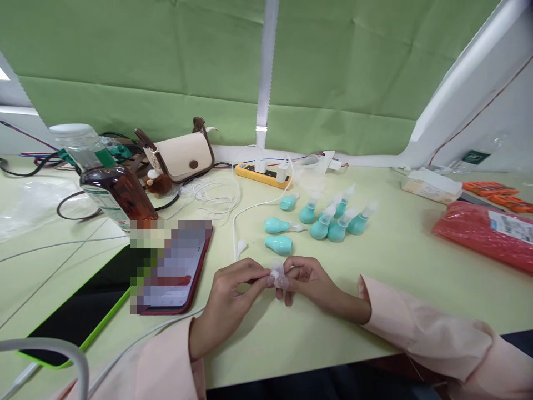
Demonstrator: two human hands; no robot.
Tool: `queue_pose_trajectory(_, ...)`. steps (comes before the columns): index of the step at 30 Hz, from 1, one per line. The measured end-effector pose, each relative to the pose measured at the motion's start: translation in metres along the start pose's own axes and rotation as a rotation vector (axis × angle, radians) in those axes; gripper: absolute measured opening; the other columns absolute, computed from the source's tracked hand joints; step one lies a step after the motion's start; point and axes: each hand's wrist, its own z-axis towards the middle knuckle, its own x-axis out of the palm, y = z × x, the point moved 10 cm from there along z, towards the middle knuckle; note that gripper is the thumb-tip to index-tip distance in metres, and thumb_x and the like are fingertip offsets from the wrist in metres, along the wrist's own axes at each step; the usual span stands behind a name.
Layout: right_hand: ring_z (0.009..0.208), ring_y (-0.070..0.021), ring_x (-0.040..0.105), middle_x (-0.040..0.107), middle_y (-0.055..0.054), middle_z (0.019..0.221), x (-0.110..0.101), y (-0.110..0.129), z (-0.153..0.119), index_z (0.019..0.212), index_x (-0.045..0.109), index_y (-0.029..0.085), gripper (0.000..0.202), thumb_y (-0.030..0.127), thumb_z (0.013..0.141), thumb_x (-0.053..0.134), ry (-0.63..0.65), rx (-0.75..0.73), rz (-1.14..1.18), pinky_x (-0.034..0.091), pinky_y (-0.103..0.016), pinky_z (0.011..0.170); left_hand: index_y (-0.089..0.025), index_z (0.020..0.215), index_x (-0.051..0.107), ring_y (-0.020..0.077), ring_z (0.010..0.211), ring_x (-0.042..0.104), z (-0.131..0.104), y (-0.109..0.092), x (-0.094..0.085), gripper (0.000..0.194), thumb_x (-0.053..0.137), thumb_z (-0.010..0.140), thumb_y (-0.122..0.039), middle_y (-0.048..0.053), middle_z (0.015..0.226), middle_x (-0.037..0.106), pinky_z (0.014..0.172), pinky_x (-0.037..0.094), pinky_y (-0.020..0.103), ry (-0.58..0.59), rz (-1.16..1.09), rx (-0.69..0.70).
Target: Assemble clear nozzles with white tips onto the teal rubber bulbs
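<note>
My left hand (pixel 233 295) and my right hand (pixel 315 284) meet over the near part of the table, fingers pinched from both sides on a small translucent white piece (pixel 280 274). Fingertips partly cover it, so its full shape is hidden. Just beyond them a teal rubber bulb (pixel 278 245) lies on its side with no tip showing. Behind it lies another teal bulb (pixel 276 225) with a clear narrow tip pointing right. A third teal bulb (pixel 287 203) rests farther back. To the right, several teal bulbs (pixel 320 228) stand upright with translucent tips.
Two phones lie left, one green-edged (pixel 89 303), one red-cased (pixel 195 272). A bottle of dark liquid (pixel 112 189) stands behind them, near a cream handbag (pixel 183 158). White cables run to a yellow power strip (pixel 262 175). A red plastic package (pixel 478 233) lies right.
</note>
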Motion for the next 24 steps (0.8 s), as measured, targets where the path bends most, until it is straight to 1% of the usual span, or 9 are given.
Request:
queue_pose_trajectory(5,0.045,-0.0095,0.055,0.063,0.0,0.055,0.001,0.0,-0.001,0.061,0.042,0.016,0.033,0.029,0.056,0.072,0.01,-0.019,0.009,0.045,-0.021,0.043,-0.013,0.074,0.068,0.0136,0.062,0.057,0.0,-0.006,0.001,0.013,0.055,0.076,-0.014,0.005,0.066,0.061,0.057,0.045,0.023,0.006,0.062,0.024)
queue_pose_trajectory(10,0.047,-0.0077,0.053,0.063,0.002,0.057,-0.007,-0.003,-0.003,0.066,0.038,0.018,0.035,0.028,0.059,0.071,-0.075,-0.05,-0.055,0.044,-0.02,0.047,-0.013,0.077,0.068,0.0138,0.063,0.058,-0.001,-0.009,-0.003,0.011,0.057,0.073,-0.011,0.005,0.069,0.062,0.056,0.046,0.023,-0.053,0.107,0.068)
queue_pose_trajectory(13,0.05,-0.0082,0.053,0.061,0.003,0.056,-0.01,-0.004,-0.004,0.067,0.038,0.018,0.034,0.03,0.061,0.069,-0.098,-0.074,-0.09,0.043,-0.02,0.049,-0.014,0.077,0.068,0.0138,0.064,0.059,-0.002,-0.01,-0.002,0.012,0.058,0.073,-0.01,0.006,0.071,0.062,0.056,0.047,0.022,-0.042,0.124,0.1)
queue_pose_trajectory(16,0.049,-0.0089,0.053,0.06,0.003,0.053,-0.008,-0.005,-0.004,0.066,0.038,0.018,0.033,0.035,0.064,0.066,-0.07,-0.069,-0.103,0.043,-0.021,0.049,-0.013,0.08,0.067,0.0146,0.066,0.059,-0.004,-0.014,-0.001,0.013,0.057,0.073,-0.009,0.007,0.073,0.062,0.056,0.048,0.023,-0.044,0.164,0.164)
queue_pose_trajectory(21,0.047,-0.0095,0.052,0.061,0.002,0.053,-0.007,-0.007,-0.003,0.064,0.038,0.018,0.035,0.035,0.061,0.069,-0.051,-0.048,-0.093,0.042,-0.022,0.047,-0.01,0.081,0.066,0.0148,0.066,0.057,-0.008,-0.021,-0.001,0.015,0.054,0.074,-0.005,0.009,0.072,0.061,0.055,0.047,0.024,-0.05,0.203,0.228)
queue_pose_trajectory(24,0.046,-0.0086,0.05,0.058,0.003,0.051,-0.008,-0.005,-0.004,0.064,0.037,0.018,0.035,0.035,0.062,0.068,-0.065,-0.066,-0.102,0.041,-0.021,0.047,-0.009,0.078,0.067,0.0144,0.064,0.057,-0.008,-0.023,-0.001,0.014,0.054,0.073,-0.004,0.008,0.07,0.06,0.055,0.047,0.024,-0.061,0.206,0.244)
